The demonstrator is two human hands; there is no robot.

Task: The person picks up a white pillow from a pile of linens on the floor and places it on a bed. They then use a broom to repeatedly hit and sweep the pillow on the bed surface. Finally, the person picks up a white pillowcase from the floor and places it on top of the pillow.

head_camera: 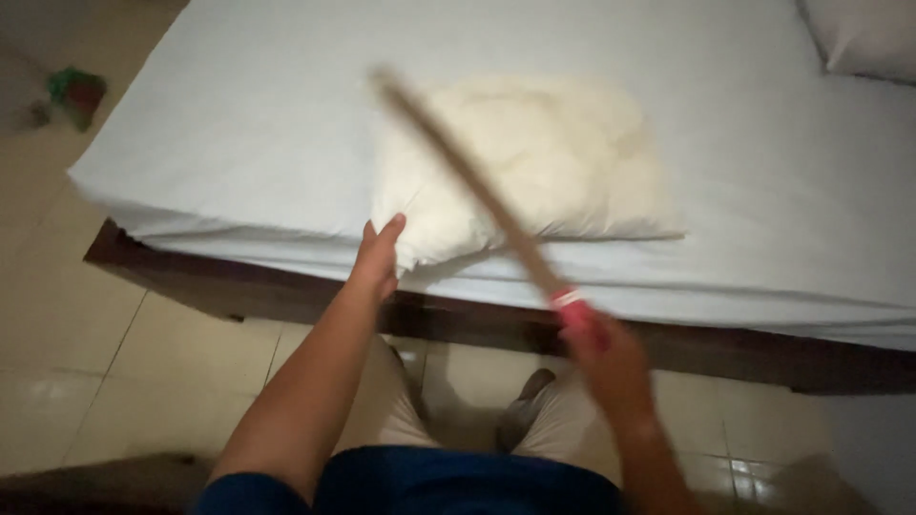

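Observation:
A cream, coverless pillow (pixel 534 162) lies on the white bed sheet (pixel 248 105) near the bed's front edge. My left hand (pixel 379 256) grips the pillow's near left corner. My right hand (pixel 609 358) is closed on the red-wrapped end of a long wooden stick (pixel 468 176). The stick is blurred and slants up-left across the pillow, its tip above the pillow's far left corner.
The bed has a dark wooden frame (pixel 477 324) along its front edge. A second white pillow (pixel 863 38) lies at the far right corner. A small green and red object (pixel 74 93) sits on the beige tiled floor at left. My legs stand close to the frame.

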